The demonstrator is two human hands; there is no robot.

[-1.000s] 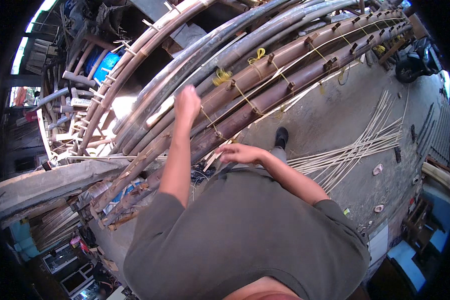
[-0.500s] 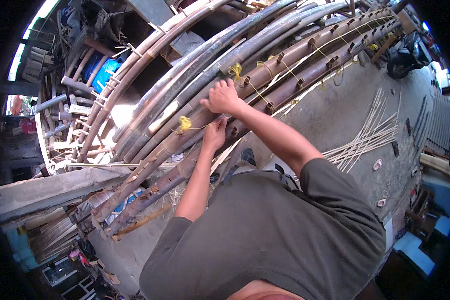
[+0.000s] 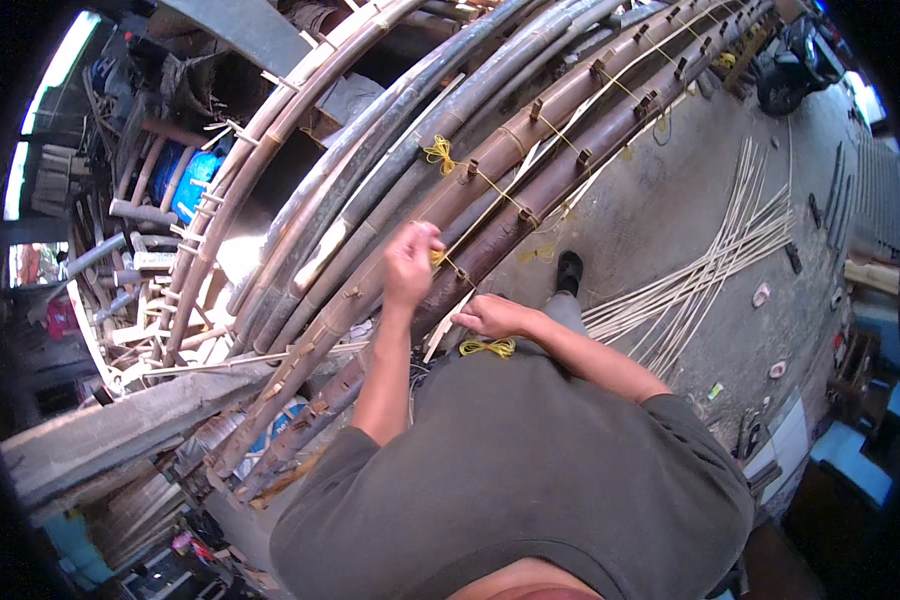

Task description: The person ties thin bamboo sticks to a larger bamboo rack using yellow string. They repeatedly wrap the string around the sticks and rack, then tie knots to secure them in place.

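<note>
Concrete floor (image 3: pixel 660 220), grey, scuffed. Yellow cord (image 3: pixel 500 192) spans two smooth brown bamboo poles (image 3: pixel 555 190) studded with stubby pegs (image 3: pixel 536 110). Hands apart: left hand (image 3: pixel 407 265) curled at the poles, right hand (image 3: pixel 498 316) bent near them; grips unclear. Pale thin slats (image 3: pixel 710 275) criss-cross, right.
</note>
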